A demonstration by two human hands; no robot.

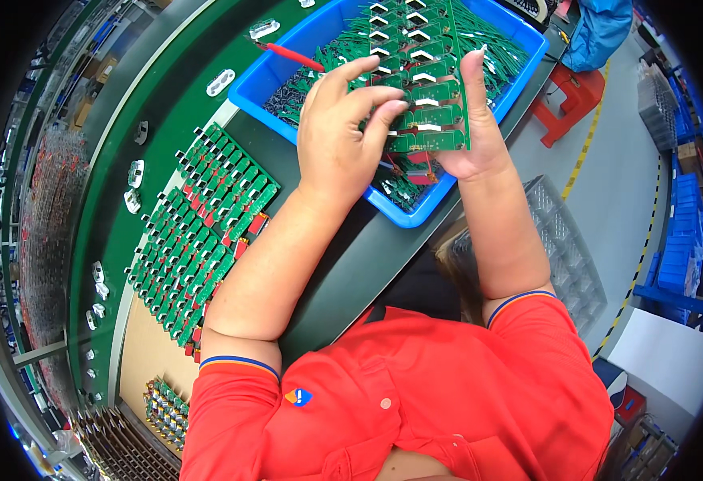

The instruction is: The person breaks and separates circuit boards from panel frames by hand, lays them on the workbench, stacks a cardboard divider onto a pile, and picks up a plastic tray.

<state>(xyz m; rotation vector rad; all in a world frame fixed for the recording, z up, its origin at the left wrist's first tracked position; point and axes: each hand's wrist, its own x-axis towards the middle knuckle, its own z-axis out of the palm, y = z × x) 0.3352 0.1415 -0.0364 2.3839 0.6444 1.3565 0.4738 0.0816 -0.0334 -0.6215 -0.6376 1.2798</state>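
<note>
A green circuit board panel (439,88) with rows of small black and white parts is held up, tilted, above a blue plastic bin (243,92). My right hand (480,140) grips its right edge and lower corner, thumb along the edge. My left hand (343,128) is curled at its left side, with thumb and fingertips closed on the panel's lower left part. A slim red stick-like tool (295,58) crosses the bin's rim beside my left fingers; whether they touch it is hidden. Inside the bin lie many thin green strips (492,40) and dark small pieces.
Several populated green board panels (199,232) lie in rows left of my left forearm. Farther left, small white parts (220,82) are spread along a green belt (179,96). A red stool (572,100) and clear plastic trays (560,240) stand to the right.
</note>
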